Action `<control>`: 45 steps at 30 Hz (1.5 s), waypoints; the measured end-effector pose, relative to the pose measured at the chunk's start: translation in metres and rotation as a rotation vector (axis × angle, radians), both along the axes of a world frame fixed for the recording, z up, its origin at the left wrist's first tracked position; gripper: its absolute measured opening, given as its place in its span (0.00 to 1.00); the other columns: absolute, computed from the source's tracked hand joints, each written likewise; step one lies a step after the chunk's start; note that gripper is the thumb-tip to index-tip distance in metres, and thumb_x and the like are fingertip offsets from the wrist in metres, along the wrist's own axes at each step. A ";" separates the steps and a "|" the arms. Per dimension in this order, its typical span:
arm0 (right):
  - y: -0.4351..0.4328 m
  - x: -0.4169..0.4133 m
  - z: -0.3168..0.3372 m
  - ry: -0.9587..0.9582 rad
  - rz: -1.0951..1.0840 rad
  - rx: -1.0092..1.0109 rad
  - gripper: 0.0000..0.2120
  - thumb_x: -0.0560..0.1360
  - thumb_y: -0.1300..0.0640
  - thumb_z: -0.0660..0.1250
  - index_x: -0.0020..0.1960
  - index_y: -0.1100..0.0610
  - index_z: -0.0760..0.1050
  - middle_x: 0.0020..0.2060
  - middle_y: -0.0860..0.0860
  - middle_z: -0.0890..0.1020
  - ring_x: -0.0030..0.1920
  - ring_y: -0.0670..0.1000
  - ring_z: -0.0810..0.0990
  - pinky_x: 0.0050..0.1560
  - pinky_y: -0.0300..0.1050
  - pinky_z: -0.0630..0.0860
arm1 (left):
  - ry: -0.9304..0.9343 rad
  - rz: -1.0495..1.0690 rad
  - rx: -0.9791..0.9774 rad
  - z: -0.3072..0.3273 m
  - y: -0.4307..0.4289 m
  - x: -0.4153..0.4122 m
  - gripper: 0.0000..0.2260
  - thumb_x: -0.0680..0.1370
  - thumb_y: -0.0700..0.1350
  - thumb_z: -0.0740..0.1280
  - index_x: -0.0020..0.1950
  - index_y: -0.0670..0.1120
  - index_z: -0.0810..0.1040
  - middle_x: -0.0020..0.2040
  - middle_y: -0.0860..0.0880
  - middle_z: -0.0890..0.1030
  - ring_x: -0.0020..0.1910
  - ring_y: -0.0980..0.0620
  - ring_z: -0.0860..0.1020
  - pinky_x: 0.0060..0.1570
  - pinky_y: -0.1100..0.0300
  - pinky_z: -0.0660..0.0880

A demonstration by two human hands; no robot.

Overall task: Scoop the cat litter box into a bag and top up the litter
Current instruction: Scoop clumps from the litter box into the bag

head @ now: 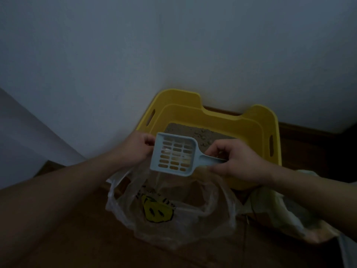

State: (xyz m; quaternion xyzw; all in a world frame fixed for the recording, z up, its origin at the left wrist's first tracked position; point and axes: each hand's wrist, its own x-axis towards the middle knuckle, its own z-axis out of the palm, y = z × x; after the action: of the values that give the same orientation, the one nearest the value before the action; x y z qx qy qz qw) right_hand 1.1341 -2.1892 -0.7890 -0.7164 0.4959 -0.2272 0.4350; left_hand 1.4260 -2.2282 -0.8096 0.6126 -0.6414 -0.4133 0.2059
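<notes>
Dim light, floor-level corner of a room; detail is poor throughout.

Left hand (138, 147): fingers closed, pinching what looks like the upper edge of the clear plastic bag (170, 213), lifting that side beside the near left corner of the litter box. The exact pinch point is hidden behind the scoop.

Bag: thin, see-through, with a yellow smiley print (156, 210). Mouth gapes open below the scoop, resting on the wooden floor (77, 238). I cannot tell whether any waste lies inside; too dark.

Scoop (174, 157): pale blue, slotted, held roughly level over the bag mouth and in front of the box's near wall. Nothing obvious sits in the pan; the yellow behind shows through the slots.

Litter box (251, 120): yellow, high-sided, set against the wall (173, 45). Grey-brown litter (195, 132) covers the floor of the box, lumpy toward the middle.

Right hand (237, 161): fingers wrapped shut on the scoop handle.

Far right: a second, pale crumpled bag (286, 213) on the floor; contents unreadable, possibly the fresh litter.

Judgement: scooping stage, early or midway. Clumps seem left in the box; topping up not yet started.
</notes>
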 end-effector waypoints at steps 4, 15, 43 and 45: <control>-0.007 -0.002 -0.001 -0.041 -0.047 -0.054 0.12 0.68 0.60 0.78 0.45 0.45 0.82 0.41 0.45 0.85 0.40 0.45 0.84 0.40 0.45 0.82 | 0.047 -0.013 0.005 -0.002 -0.001 -0.001 0.10 0.76 0.35 0.72 0.42 0.51 0.86 0.37 0.56 0.86 0.38 0.59 0.85 0.37 0.65 0.80; -0.051 -0.024 -0.028 0.147 -0.293 -0.149 0.11 0.76 0.54 0.71 0.58 0.47 0.81 0.41 0.40 0.80 0.39 0.39 0.79 0.32 0.33 0.73 | 0.087 -0.034 -0.084 -0.008 0.003 0.003 0.10 0.71 0.45 0.78 0.38 0.61 0.86 0.36 0.56 0.86 0.36 0.61 0.83 0.34 0.70 0.74; -0.109 -0.068 -0.058 1.211 -0.144 -0.056 0.17 0.75 0.50 0.69 0.34 0.52 0.66 0.32 0.49 0.74 0.31 0.46 0.73 0.24 0.38 0.66 | 0.039 -0.099 -0.126 -0.019 -0.002 -0.011 0.07 0.73 0.45 0.76 0.40 0.58 0.85 0.37 0.61 0.83 0.32 0.67 0.77 0.31 0.75 0.69; -0.108 -0.071 -0.059 1.249 -0.142 -0.041 0.17 0.76 0.50 0.69 0.34 0.52 0.65 0.32 0.49 0.73 0.33 0.48 0.74 0.29 0.41 0.71 | 0.077 -0.085 -0.110 -0.018 -0.003 -0.016 0.07 0.73 0.44 0.76 0.38 0.56 0.85 0.35 0.61 0.83 0.29 0.68 0.75 0.29 0.75 0.69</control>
State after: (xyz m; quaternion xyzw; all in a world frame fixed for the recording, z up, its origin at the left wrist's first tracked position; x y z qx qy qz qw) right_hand 1.0634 -2.2971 -0.8481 -0.6877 0.6982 0.1961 0.0334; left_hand 1.4096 -2.2315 -0.8281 0.5562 -0.6804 -0.4090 0.2459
